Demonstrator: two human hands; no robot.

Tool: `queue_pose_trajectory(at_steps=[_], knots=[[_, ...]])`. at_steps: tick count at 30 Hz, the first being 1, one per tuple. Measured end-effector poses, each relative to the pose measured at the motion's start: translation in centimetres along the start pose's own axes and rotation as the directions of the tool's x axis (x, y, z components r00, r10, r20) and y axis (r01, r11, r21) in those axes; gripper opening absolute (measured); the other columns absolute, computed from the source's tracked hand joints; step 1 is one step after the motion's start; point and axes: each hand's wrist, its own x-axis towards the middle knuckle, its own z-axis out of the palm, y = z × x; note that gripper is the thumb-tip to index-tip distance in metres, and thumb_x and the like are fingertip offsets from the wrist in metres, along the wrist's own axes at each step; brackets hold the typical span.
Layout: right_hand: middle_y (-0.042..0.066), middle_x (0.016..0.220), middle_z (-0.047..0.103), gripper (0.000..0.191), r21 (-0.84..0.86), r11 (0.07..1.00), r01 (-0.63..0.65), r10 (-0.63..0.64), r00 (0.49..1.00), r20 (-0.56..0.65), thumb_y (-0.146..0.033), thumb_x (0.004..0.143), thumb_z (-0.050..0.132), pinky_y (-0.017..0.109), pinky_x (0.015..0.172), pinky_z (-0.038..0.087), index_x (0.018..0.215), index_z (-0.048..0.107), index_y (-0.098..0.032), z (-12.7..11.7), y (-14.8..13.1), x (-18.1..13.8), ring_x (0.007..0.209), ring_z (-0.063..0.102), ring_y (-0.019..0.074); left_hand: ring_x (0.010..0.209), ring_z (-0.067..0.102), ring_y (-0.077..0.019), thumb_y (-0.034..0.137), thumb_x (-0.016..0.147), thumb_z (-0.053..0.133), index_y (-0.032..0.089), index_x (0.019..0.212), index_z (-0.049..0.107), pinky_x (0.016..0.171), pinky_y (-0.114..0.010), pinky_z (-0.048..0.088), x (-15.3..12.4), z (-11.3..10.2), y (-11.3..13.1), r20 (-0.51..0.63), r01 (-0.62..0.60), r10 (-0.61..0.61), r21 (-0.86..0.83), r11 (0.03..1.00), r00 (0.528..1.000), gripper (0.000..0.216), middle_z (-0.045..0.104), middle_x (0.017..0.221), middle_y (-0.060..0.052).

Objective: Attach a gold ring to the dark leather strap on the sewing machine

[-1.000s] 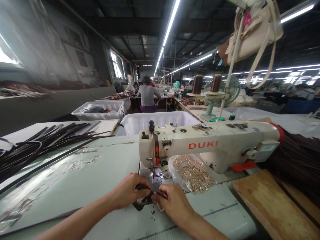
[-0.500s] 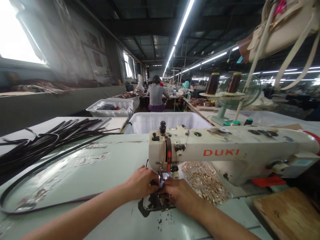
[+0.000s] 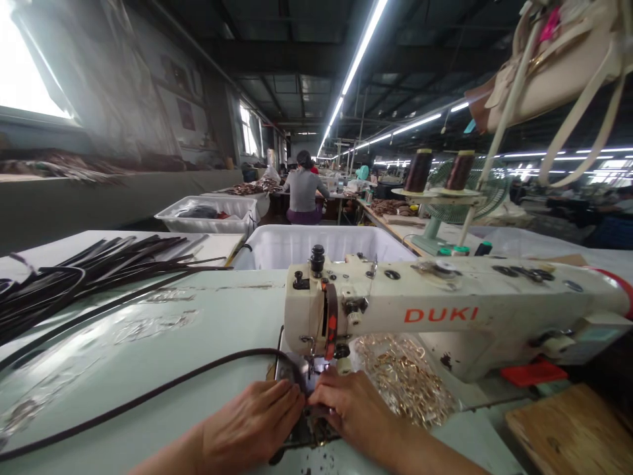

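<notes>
Since half second ago: dark strap (image 3: 148, 396) now arcing across worktop (image 3: 217, 316) toward needle; both hands sitting lower, nearer front edge. Left hand (image 3: 250, 422) lying flat, fingers together, pressing strap end. Right hand (image 3: 353, 409) curling, pinching same end beneath sewing machine (image 3: 445, 310) head.

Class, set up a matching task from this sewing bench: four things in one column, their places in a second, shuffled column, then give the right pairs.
Things
1. black straps
2. gold rings
3. thread cones
4. white bin

Places
A. behind the sewing machine
B. on the stand beside the green fan
C. piled on the table at far left
D. heaped under the machine's arm

Pairs: 1-C, 2-D, 3-B, 4-A
</notes>
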Motion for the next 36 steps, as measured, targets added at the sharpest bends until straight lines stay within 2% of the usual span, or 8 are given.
queue_pose_trajectory(at_steps=[5,8,12,15,19,24,31,36], knots=[[-0.001,0.092,0.071,0.031,-0.059,0.994,-0.092,0.089,0.995,-0.047,-0.002,0.073,0.057,0.026,0.071,0.047,0.093,0.065,-0.025,0.3,0.1,0.3,0.081,0.065,0.0188,0.077,0.066,-0.0157,0.01,0.097,0.038,0.015,0.103,0.06,0.075,-0.024,0.054,1.0,0.5,-2.4,-0.095,-0.062,0.055,-0.068,0.996,0.994,0.024,0.068,0.082,-0.007],[0.003,0.099,0.07,0.032,-0.092,0.982,-0.168,0.159,0.983,-0.093,-0.004,0.072,0.057,0.029,0.073,0.048,0.096,0.064,-0.024,1.1,0.6,0.6,0.086,0.065,0.022,0.069,0.065,-0.0137,0.013,0.098,0.037,0.015,0.101,0.06,0.067,-0.022,0.052,1.2,1.3,-3.8,-0.065,-0.063,0.056,-0.111,0.992,0.996,0.024,0.067,0.078,-0.005],[0.007,0.091,0.071,0.02,-0.141,0.969,-0.204,0.181,0.97,-0.164,-0.01,0.074,0.061,0.03,0.066,0.048,0.09,0.064,-0.02,2.1,1.2,0.6,0.082,0.065,0.0252,0.066,0.063,-0.014,0.017,0.101,0.032,0.015,0.102,0.06,0.061,-0.024,0.049,1.1,1.8,-4.6,0.014,-0.035,0.037,-0.135,0.99,0.999,0.028,0.066,0.077,-0.003],[0.007,0.089,0.071,0.02,-0.187,0.96,-0.207,0.18,0.972,-0.148,-0.012,0.075,0.061,0.031,0.064,0.048,0.092,0.065,-0.021,2.3,1.2,0.5,0.083,0.065,0.0266,0.069,0.064,-0.0141,0.018,0.102,0.028,0.015,0.103,0.059,0.063,-0.024,0.049,0.9,1.7,-4.6,0.002,-0.026,0.027,-0.142,0.989,1.0,0.031,0.067,0.081,-0.003],[0.004,0.098,0.071,0.025,-0.191,0.95,-0.245,0.242,0.969,-0.042,-0.012,0.075,0.06,0.031,0.071,0.049,0.096,0.064,-0.023,2.0,1.0,0.3,0.091,0.063,0.025,0.063,0.062,-0.0144,0.014,0.101,0.028,0.013,0.098,0.059,0.057,-0.027,0.046,0.9,1.9,-4.3,-0.02,-0.044,0.042,-0.118,0.992,0.999,0.031,0.065,0.078,-0.002],[0.003,0.095,0.072,0.026,-0.196,0.958,-0.21,0.199,0.977,-0.074,-0.01,0.073,0.061,0.03,0.068,0.049,0.095,0.065,-0.024,2.1,1.1,0.1,0.086,0.064,0.0237,0.064,0.059,-0.0152,0.017,0.101,0.032,0.016,0.087,0.056,0.053,-0.028,0.042,0.9,2.3,-3.7,0.088,0.009,0.002,-0.119,0.993,0.996,0.028,0.061,0.076,-0.001],[0.003,0.09,0.072,0.026,-0.2,0.959,-0.2,0.177,0.976,-0.123,-0.011,0.073,0.065,0.03,0.066,0.049,0.095,0.066,-0.025,2.3,1.4,0.2,0.082,0.065,0.0231,0.077,0.062,-0.0185,0.018,0.101,0.034,0.016,0.102,0.053,0.064,-0.031,0.045,-0.1,2.8,-3.1,0.254,0.103,-0.061,-0.155,0.983,0.965,0.02,0.063,0.089,-0.003],[0.0,0.097,0.072,0.032,-0.181,0.964,-0.192,0.18,0.981,-0.078,-0.01,0.074,0.059,0.033,0.07,0.05,0.102,0.062,-0.027,2.1,1.4,-0.1,0.086,0.065,0.0235,0.086,0.063,-0.0214,0.021,0.102,0.029,0.016,0.119,0.047,0.071,-0.033,0.048,-0.8,3.5,-3.0,0.269,0.129,-0.084,-0.156,0.979,0.959,0.025,0.065,0.102,-0.007]])
